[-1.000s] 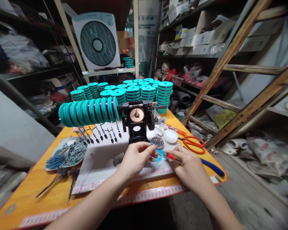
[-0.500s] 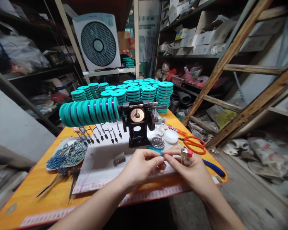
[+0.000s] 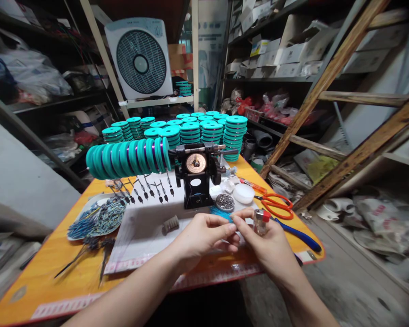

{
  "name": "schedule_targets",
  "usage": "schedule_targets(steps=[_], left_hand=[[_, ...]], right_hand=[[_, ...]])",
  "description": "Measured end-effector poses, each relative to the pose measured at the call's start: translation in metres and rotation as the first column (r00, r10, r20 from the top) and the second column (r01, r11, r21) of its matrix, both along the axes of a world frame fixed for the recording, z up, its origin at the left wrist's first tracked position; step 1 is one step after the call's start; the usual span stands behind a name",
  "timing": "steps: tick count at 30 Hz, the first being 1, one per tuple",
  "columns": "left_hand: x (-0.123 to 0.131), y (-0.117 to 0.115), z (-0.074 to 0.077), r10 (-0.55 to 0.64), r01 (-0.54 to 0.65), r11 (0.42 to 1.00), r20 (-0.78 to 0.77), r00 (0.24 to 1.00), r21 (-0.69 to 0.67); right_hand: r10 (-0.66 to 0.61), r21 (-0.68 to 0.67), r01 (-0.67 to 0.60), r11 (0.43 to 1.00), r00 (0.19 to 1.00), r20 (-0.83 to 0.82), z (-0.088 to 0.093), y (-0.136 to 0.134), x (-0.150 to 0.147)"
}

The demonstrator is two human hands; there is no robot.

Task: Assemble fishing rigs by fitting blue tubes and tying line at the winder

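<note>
i have the lighter (image 3: 260, 221) gripped roughly upright in my right hand (image 3: 270, 243), which meets my left hand (image 3: 199, 235) at the fingertips, whether pinching anything i cannot tell, with the blue strands (image 3: 221, 213) just beyond, nearer the left.

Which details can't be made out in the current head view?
In the head view:
- What, if anything, the left hand and right hand pinch between them: hidden by their grip.
- The lower end of the lighter: hidden by the right hand.
- The working end of the blue-handled tool: behind the right hand.
- Markings on the dial: too small to read.
</note>
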State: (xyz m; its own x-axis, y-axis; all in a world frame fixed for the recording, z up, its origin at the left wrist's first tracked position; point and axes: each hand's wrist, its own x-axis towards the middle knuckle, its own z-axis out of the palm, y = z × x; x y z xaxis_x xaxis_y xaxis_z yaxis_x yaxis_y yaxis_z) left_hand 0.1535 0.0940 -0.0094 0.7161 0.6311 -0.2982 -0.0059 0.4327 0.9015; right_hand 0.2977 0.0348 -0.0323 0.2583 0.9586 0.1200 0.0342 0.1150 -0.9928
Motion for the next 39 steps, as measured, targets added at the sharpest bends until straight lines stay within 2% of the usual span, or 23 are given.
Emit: schedule_targets(steps=[4,10,15,22,25,28,31,33,36,39], left_hand=[[0.001,0.002,0.001,-0.016,0.017,0.999,-0.036,0.999,0.047],[0.001,0.006,0.004,-0.014,0.024,0.993,-0.087,0.996,0.114],[0.006,0.010,0.004,0.098,-0.098,0.994,0.006,0.995,0.056],[0.015,0.004,0.002,0.200,-0.195,0.979,0.132,0.971,-0.052],[0.015,0.007,-0.001,0.267,-0.264,0.964,0.140,0.953,-0.038],[0.011,0.011,-0.005,0.303,-0.308,0.951,0.122,0.945,0.022],[0.006,0.012,-0.005,0.263,-0.269,0.957,0.066,0.963,0.107],[0.003,0.010,-0.004,0.205,-0.206,0.967,0.023,0.978,0.150],[0.000,0.006,0.000,0.118,-0.109,0.977,-0.041,0.992,0.183],[-0.001,0.000,0.003,0.053,-0.034,0.979,-0.085,0.995,0.201]], right_hand=[[-0.021,0.004,0.021,1.000,0.999,0.041,-0.003,0.001,0.007],[0.034,-0.007,-0.033,0.999,0.992,0.121,-0.006,0.004,0.017],[-0.115,0.044,0.109,0.993,0.982,0.150,-0.008,0.002,0.012],[-0.052,0.047,0.042,0.998,0.972,0.228,-0.018,0.002,0.004],[-0.066,0.062,0.048,0.997,0.940,0.335,-0.018,0.002,0.008],[-0.078,0.080,0.044,0.996,0.870,0.486,-0.019,0.004,0.016],[-0.131,0.116,0.078,0.990,0.808,0.574,-0.019,0.007,0.025],[-0.166,0.139,0.104,0.985,0.801,0.575,-0.016,0.008,0.030],[-0.145,0.149,0.079,0.986,0.846,0.512,-0.009,0.005,0.031],[-0.019,0.099,-0.023,0.995,0.916,0.402,-0.001,0.001,0.029]])
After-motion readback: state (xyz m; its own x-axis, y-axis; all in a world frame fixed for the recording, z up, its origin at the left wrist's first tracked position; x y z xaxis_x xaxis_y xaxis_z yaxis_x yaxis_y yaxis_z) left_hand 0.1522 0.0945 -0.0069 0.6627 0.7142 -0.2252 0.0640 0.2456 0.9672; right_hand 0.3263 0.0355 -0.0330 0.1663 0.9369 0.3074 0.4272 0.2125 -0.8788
